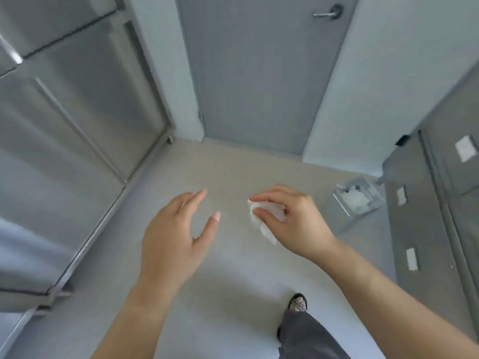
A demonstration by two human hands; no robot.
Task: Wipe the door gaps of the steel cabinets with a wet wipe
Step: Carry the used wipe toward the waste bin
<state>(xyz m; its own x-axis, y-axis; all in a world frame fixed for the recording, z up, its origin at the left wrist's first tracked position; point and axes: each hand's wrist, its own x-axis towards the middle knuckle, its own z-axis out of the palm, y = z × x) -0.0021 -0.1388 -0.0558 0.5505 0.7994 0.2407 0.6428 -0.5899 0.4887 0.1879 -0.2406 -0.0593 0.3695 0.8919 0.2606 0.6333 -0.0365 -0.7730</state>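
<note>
I am pinching the crumpled wipe [272, 212] between the thumb and fingertips of my right hand [298, 218], bunching it, I judge, so a firm edge fits a narrow gap. My left hand [173, 237] is hanging spread and empty, free to steady a door. The steel cabinets [77, 120] are standing along the left, well apart from the wipe.

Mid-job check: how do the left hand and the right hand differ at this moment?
The right hand pinches a crumpled white wet wipe; the left hand holds nothing. The right hand's fingers are curled in around the wipe, while the left hand's are straight and spread apart. Both are bare and held out in front of the person, over the floor.
</note>
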